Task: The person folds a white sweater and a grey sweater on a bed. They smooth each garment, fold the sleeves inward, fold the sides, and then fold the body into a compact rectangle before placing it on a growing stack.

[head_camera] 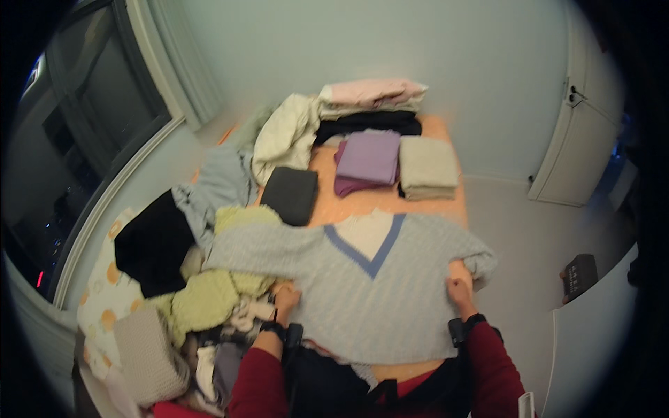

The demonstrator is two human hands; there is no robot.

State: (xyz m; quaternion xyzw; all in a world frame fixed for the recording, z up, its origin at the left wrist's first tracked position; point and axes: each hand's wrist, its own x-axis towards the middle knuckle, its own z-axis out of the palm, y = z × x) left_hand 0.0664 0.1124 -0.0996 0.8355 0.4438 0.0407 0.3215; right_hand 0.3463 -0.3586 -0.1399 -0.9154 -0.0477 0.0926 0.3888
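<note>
A light grey knitted sweater [376,308] with a blue-edged V-neck lies spread out before me, its sleeves reaching to either side. My left hand [287,299] grips its left side below the sleeve. On the opposite side, my right hand [460,290] has closed on the edge under the other sleeve. Beyond the neckline are a folded dark grey garment [290,194], folded purple garments [368,158] and a stack of folded beige garments [428,164].
Yellow-green fluffy clothing [204,300], a black garment [154,245] and a folded beige knit [149,355] lie at left. Pink bedding [373,93] is piled by the wall. A window [104,104] stands left, a white door [580,136] right.
</note>
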